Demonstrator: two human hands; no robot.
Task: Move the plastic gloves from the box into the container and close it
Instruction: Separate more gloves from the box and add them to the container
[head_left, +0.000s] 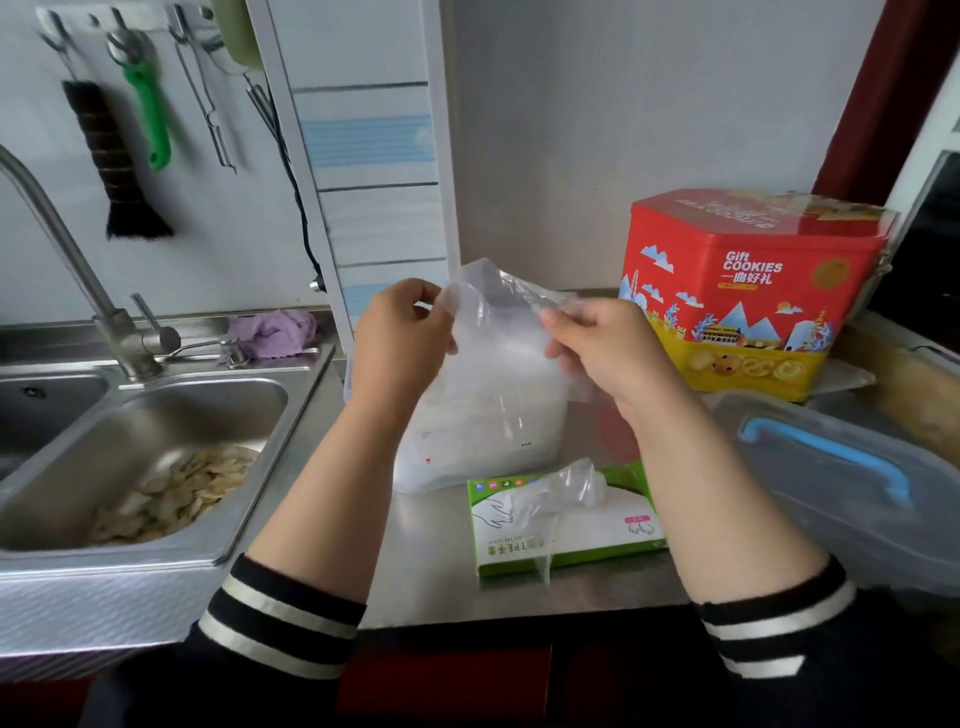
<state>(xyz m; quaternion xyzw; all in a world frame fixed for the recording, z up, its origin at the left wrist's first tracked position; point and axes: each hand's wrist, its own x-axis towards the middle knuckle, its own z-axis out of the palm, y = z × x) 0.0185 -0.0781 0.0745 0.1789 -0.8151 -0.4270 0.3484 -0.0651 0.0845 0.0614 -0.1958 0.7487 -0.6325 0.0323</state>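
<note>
Steel tabletop (431, 551) is bounded on the left by a sink (156, 415) and at the back by a pale wall (597, 156); its near edge runs just below the box (561, 540). On the right, room is narrowed by a red cookie tin (748, 291) and a clear lid with a blue handle (841, 467), which lies just beside the box. Bare tabletop is left between sink and box.

A clear glove (488, 291) is held up above the tabletop, pinched at its upper edge by the left hand (400, 343) and the right hand (602, 348), fingers curled on the film. It is stretched roughly left to right between the hands. Behind and below it a translucent container (483, 431) stands upright. The box lies flat, its long axis running left to right, with another glove (566, 493) pulled partly out of its top.
</note>
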